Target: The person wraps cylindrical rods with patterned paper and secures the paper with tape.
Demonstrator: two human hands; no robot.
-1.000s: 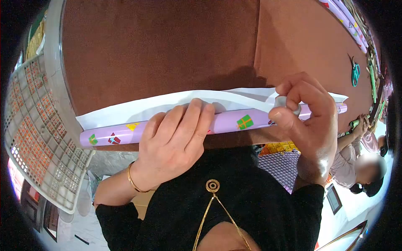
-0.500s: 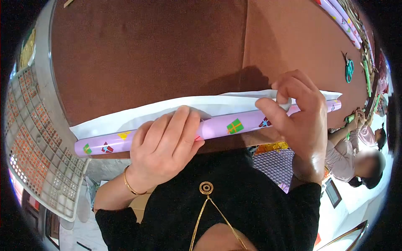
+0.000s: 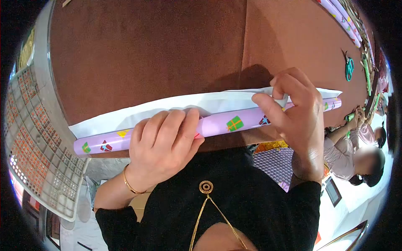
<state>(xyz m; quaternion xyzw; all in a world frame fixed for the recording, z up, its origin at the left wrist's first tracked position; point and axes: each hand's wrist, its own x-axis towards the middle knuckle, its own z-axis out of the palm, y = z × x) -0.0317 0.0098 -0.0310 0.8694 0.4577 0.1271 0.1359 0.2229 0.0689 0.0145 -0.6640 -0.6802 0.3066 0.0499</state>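
Observation:
A long roll of lilac wrapping paper (image 3: 215, 124) with printed gift boxes lies across the near edge of the brown table. Its loose white edge (image 3: 146, 109) stands up along the far side. My left hand (image 3: 165, 142) is closed over the roll left of its middle, with the fingers on top. Above the roll's right part, my right hand (image 3: 295, 104) is curled, thumb and fingers bent toward each other at the white edge. Something small and whitish shows between them; I cannot make out what it is.
Teal-handled scissors (image 3: 349, 69) lie on the brown table (image 3: 159, 50) at the right. More lilac rolls (image 3: 341, 21) are at the far right corner. A white plastic crate (image 3: 37, 150) stands against the left side. Another person (image 3: 345, 152) sits at the right, hands on something green.
My right hand has shifted slightly left and up along the white edge. My left hand stays on the roll, its fingers slightly more bent.

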